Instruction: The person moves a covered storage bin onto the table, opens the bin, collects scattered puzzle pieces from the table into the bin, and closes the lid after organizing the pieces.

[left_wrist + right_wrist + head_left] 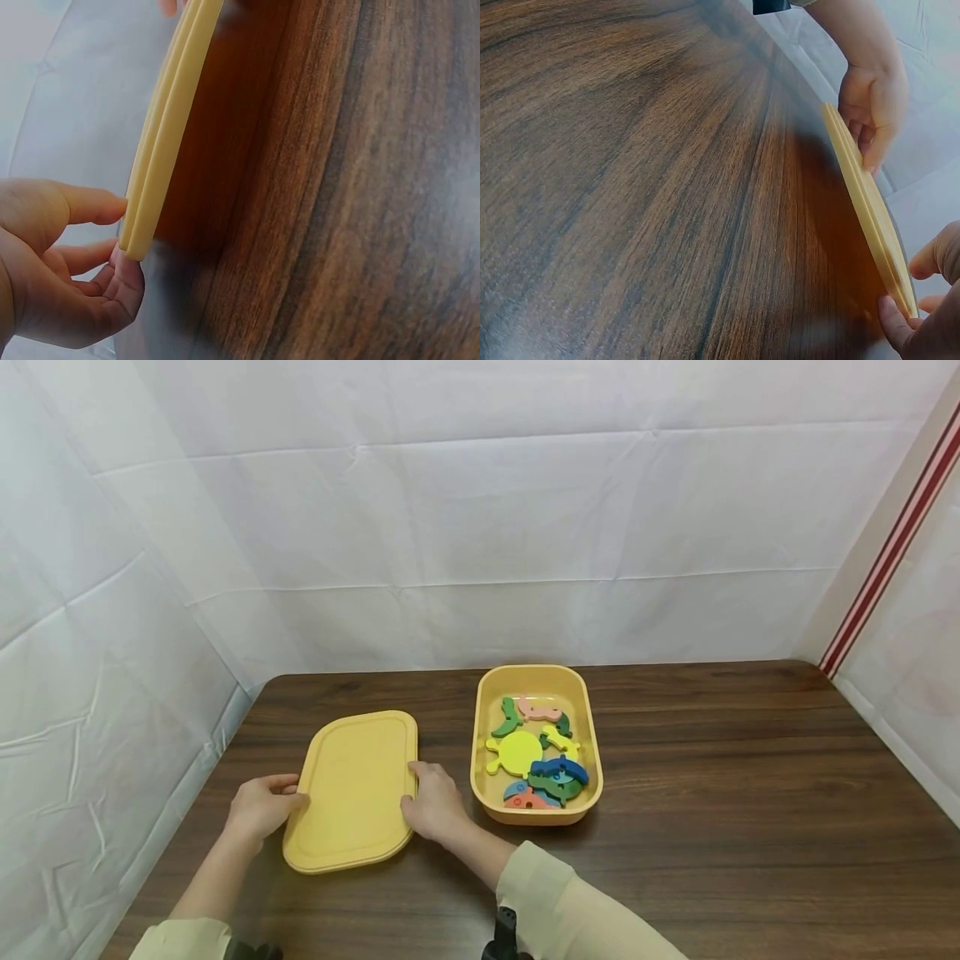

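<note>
A yellow rounded-rectangular lid (352, 789) is held between both hands at the left of the table. My left hand (257, 811) pinches its left edge, thumb on the top face and fingers underneath. On the opposite side, my right hand (435, 800) grips the right edge. From the left wrist, the lid (163, 146) shows edge-on with a groove along its rim, tilted over the wood. In the right wrist view, the lid's rim (870, 225) is raised above the table, its reflection and shadow on the surface below.
A yellow tub (536, 817) stands right of my right hand. Inside lie several coloured animal-shaped pieces, among them a yellow turtle shape (519, 753) and a dark blue piece (559, 767). White cloth (480, 518) hangs behind the brown wooden table (720, 793).
</note>
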### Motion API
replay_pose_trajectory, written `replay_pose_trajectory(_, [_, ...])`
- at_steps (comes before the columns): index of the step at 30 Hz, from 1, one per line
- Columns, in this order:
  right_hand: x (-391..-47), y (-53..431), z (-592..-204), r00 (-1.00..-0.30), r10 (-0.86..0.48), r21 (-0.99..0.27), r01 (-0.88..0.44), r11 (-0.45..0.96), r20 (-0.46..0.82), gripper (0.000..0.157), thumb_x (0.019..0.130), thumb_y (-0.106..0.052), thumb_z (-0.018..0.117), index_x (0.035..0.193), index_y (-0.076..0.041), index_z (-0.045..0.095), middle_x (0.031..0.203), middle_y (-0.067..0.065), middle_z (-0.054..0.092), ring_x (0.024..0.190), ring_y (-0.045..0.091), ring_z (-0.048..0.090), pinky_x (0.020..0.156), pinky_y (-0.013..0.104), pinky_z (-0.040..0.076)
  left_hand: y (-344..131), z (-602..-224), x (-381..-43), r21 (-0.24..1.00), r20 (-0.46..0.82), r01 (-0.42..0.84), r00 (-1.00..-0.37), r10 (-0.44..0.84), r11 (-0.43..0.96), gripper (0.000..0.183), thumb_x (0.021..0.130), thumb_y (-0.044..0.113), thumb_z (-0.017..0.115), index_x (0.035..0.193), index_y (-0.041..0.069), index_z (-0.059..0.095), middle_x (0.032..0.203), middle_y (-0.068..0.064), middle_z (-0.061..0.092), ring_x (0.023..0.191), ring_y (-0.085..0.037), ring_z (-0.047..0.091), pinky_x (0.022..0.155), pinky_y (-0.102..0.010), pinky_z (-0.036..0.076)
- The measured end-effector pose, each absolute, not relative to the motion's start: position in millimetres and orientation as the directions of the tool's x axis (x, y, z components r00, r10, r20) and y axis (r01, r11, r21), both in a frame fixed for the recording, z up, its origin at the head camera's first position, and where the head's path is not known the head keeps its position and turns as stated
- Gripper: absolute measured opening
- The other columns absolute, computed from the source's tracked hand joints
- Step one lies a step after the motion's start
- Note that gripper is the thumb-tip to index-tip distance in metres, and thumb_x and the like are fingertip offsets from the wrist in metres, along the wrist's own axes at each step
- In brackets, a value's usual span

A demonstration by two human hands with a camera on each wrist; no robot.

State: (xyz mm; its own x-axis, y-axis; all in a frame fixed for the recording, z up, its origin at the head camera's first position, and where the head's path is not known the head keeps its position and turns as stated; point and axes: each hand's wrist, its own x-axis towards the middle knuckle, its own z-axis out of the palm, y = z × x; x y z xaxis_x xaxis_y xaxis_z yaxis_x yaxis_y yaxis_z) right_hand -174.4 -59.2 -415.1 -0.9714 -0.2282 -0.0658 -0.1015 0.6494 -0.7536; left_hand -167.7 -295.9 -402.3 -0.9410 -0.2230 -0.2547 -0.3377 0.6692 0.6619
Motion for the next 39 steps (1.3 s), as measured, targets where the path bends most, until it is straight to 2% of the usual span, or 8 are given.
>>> replay_pose_trajectory(8, [-174, -59, -413, -0.978, -0.188, -0.752, -0.059, 0.656, -0.088, 0.049, 0.086, -0.011, 0.056, 0.133, -0.002, 0.047, 0.124, 0.017, 0.051, 0.113, 0.030, 0.052, 0.091, 0.043, 0.047, -295, -399, -167, 0.674, -0.311, -0.359, -0.931, -0.193, 0.646, 0.052, 0.085, 0.018, 0.058, 0.127, -0.011, 0.047, 0.116, -0.025, 0.055, 0.102, -0.030, 0.054, 0.072, -0.029, 0.051])
replay_pose_trajectory(20, [-175, -58, -411, -0.978, -0.193, -0.742, -0.075, 0.666, -0.074, 0.049, 0.085, -0.010, 0.056, 0.133, -0.005, 0.048, 0.127, 0.015, 0.050, 0.112, 0.028, 0.052, 0.088, 0.041, 0.048, -294, -395, -162, 0.699, -0.267, -0.328, -0.944, -0.193, 0.635, 0.051, 0.084, 0.015, 0.058, 0.126, -0.011, 0.047, 0.116, -0.026, 0.055, 0.097, -0.028, 0.056, 0.066, -0.021, 0.050])
replay_pose_trajectory(24, [-177, -57, -406, -0.976, -0.205, -0.764, -0.077, 0.641, -0.074, 0.049, 0.084, -0.010, 0.056, 0.132, -0.006, 0.049, 0.125, 0.014, 0.051, 0.092, 0.020, 0.056, 0.076, 0.034, 0.049, -295, -390, -160, 0.702, -0.231, -0.308, -0.951, -0.204, 0.642, 0.052, 0.083, 0.015, 0.060, 0.126, -0.011, 0.048, 0.114, -0.025, 0.056, 0.094, -0.025, 0.056, 0.064, -0.019, 0.048])
replay_pose_trajectory(28, [-180, -55, -400, -0.971, -0.225, -0.795, -0.073, 0.602, -0.080, 0.048, 0.084, -0.010, 0.055, 0.131, -0.007, 0.051, 0.122, 0.013, 0.052, 0.073, 0.012, 0.050, 0.063, 0.025, 0.042, -297, -385, -157, 0.703, -0.207, -0.293, -0.956, -0.208, 0.648, 0.053, 0.084, 0.016, 0.061, 0.127, -0.010, 0.047, 0.116, -0.026, 0.056, 0.091, -0.021, 0.057, 0.064, -0.018, 0.048])
replay_pose_trajectory(35, [-182, -49, -384, -0.964, -0.260, -0.835, -0.096, 0.542, -0.058, 0.045, 0.086, -0.009, 0.054, 0.131, -0.007, 0.051, 0.121, 0.012, 0.052, 0.075, 0.007, 0.055, 0.061, 0.020, 0.044, -299, -375, -155, 0.712, -0.203, -0.289, -0.957, -0.206, 0.640, 0.056, 0.085, 0.021, 0.061, 0.130, -0.007, 0.045, 0.122, -0.026, 0.052, 0.095, -0.021, 0.057, 0.065, -0.017, 0.048])
replay_pose_trajectory(39, [-186, -45, -374, -0.968, -0.252, -0.849, -0.121, 0.514, -0.014, 0.043, 0.086, -0.009, 0.055, 0.129, -0.006, 0.052, 0.116, 0.011, 0.054, 0.075, 0.007, 0.057, 0.062, 0.017, 0.046, -296, -367, -153, 0.713, -0.187, -0.273, -0.962, -0.200, 0.646, 0.056, 0.085, 0.023, 0.061, 0.131, -0.005, 0.045, 0.121, -0.023, 0.053, 0.092, -0.014, 0.056, 0.067, -0.017, 0.047])
